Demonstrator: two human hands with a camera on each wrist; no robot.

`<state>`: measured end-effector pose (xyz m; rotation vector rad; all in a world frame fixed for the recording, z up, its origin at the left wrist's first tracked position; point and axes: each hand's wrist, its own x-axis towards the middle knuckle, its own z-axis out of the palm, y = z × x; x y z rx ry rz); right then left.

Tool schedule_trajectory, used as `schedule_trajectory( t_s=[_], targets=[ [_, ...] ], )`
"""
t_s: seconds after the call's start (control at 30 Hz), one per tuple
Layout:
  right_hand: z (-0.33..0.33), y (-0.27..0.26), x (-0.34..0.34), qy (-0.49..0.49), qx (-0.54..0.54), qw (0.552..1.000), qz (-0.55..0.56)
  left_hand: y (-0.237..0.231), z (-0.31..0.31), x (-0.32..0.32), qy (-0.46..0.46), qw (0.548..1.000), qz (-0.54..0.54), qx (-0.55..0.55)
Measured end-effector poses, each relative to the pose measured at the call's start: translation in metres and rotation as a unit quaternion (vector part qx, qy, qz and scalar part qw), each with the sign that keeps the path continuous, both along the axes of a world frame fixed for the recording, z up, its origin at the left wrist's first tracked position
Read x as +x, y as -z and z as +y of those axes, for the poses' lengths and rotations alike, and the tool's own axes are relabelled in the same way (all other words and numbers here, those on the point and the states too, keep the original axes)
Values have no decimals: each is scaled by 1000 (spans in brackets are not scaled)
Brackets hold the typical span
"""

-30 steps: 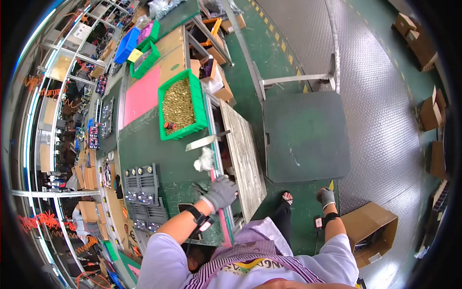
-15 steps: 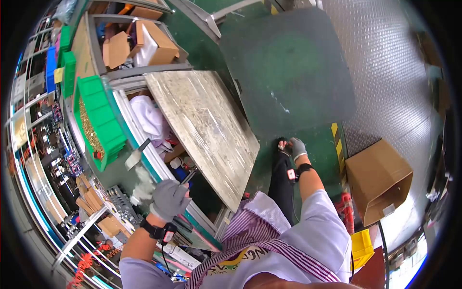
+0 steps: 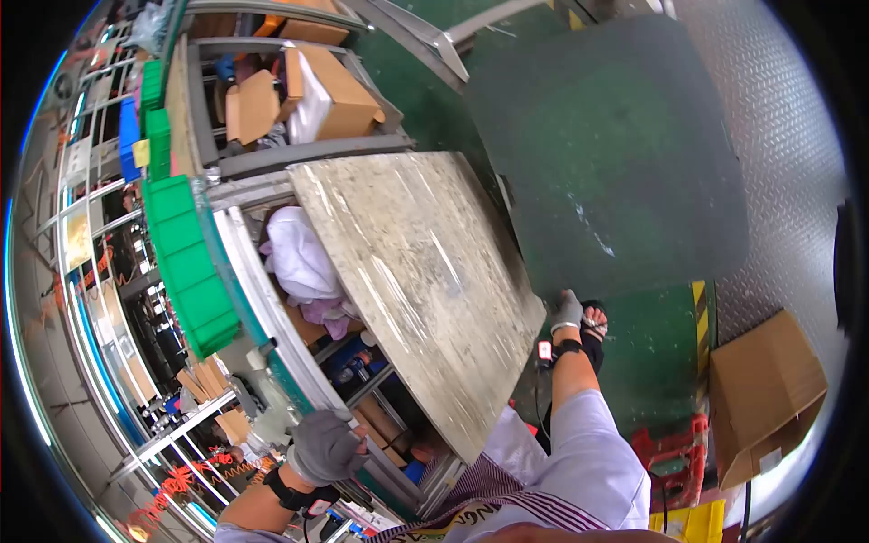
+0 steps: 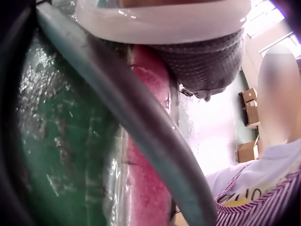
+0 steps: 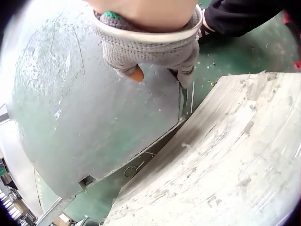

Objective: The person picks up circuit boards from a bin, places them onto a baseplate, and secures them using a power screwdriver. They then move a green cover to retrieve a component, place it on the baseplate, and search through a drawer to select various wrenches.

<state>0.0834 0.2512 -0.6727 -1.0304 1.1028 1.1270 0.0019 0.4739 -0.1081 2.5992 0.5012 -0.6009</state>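
Right hand (image 3: 568, 312) moved nearer board (image 3: 425, 281), bare fingertip (image 5: 137, 74) clearest from right wrist

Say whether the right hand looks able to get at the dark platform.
Likely yes: the right hand is at the edge of the dark platform, and the worn board alongside leaves the way free.

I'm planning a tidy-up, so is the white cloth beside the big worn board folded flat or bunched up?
Bunched up: the white cloth bulges in a rounded, creased heap beside the worn board.
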Motion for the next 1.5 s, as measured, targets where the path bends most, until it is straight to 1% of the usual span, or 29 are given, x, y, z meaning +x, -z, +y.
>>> schedule_trajectory(
  t_s=[0.07, 0.1, 0.13, 0.17, 0.2, 0.23, 0.27, 0.3, 0.37, 0.4, 0.5, 0.53, 0.63, 0.67, 0.77, 0.83, 0.9, 0.97, 1.03, 1.07, 1.1, 1.13, 1.17, 1.2, 1.23, 1.27, 1.37, 1.4, 1.5],
  targets=[
    [-3, 4, 5, 27, 20, 999, 17, -1, 0, 2, 1, 999, -36, 12],
    [-5, 0, 8, 44, 12, 998, 42, -1, -1, 0, 3, 998, -55, 17],
    [1, -24, 14, 73, -12, 996, 39, -2, -2, -4, -1, 999, -49, 6],
    [0, -16, 9, 99, -31, 994, 43, -1, -3, -5, -3, 998, -67, 9],
    [0, -21, 9, 82, -8, 996, 34, 0, -3, -5, -4, 997, -82, 10],
    [-2, -8, 2, 86, 63, 994, 40, -1, -3, -5, -4, 996, -93, 7],
    [13, -33, 5, 61, 65, 996, -2, -1, -3, -7, 3, 996, -89, 17],
    [28, -75, 14, 35, 65, 996, -44, -4, -3, -8, 6, 997, -70, 25],
    [29, -104, 25, -91, 118, 989, -11, -7, -4, -8, 9, 998, -50, 38],
    [33, -120, 28, -107, 130, 986, -13, -3, -5, -12, 5, 996, -85, 36],
    [47, -182, 48, -188, 153, 967, -81, -6, -8, -19, -2, 995, -88, 51],
    [50, -207, 58, -197, 151, 965, -84, -2, -11, -26, -19, 994, -98, 54],
    [48, -282, 98, -201, 152, 964, -81, -1, -13, -29, -20, 997, -33, 68],
    [39, -296, 111, -199, 163, 962, -88, -1, -14, -29, -19, 996, 5, 83],
    [15, -354, 163, -203, 182, 956, -103, 3, -16, -30, -32, 994, -8, 103],
    [0, -400, 199, -238, 171, 946, -142, 5, -18, -29, -47, 992, 37, 109],
    [-15, -437, 221, -241, 156, 943, -168, -7, -20, -23, -76, 988, 96, 90],
    [-24, -492, 236, -247, 197, 939, -135, -19, -25, -16, -56, 986, 111, 110],
    [-34, -544, 234, -268, 237, 930, -88, -25, -34, -9, -111, 980, 132, 95],
    [-43, -562, 228, -255, 251, 931, -68, -18, -44, 2, -142, 981, 124, 51],
    [-52, -575, 223, -246, 271, 930, -31, 2, -53, 17, -213, 971, 89, -59],
    [-62, -584, 216, -237, 288, 928, 8, -11, -63, 30, -253, 944, 69, -201],
    [-72, -597, 212, -230, 302, 924, 50, -43, -97, 39, -504, 688, 13, -522],
    [-79, -616, 205, -223, 290, 929, 55, -56, -123, 51, -544, 588, -10, -599],
    [-85, -637, 197, -215, 278, 934, 62, -81, -142, 61, -541, 480, 6, -691],
    [-90, -651, 191, -204, 269, 939, 70, -97, -159, 77, -594, 389, -4, -704],
    [-109, -666, 180, -175, 274, 939, 112, -102, -175, 98, -491, 314, -143, -800],
    [-114, -668, 174, -160, 298, 931, 141, -107, -176, 103, -552, 324, -146, -754],
    [-112, -692, 166, -163, 289, 935, 125, -105, -179, 119, -571, 353, -132, -729]
  ],
)
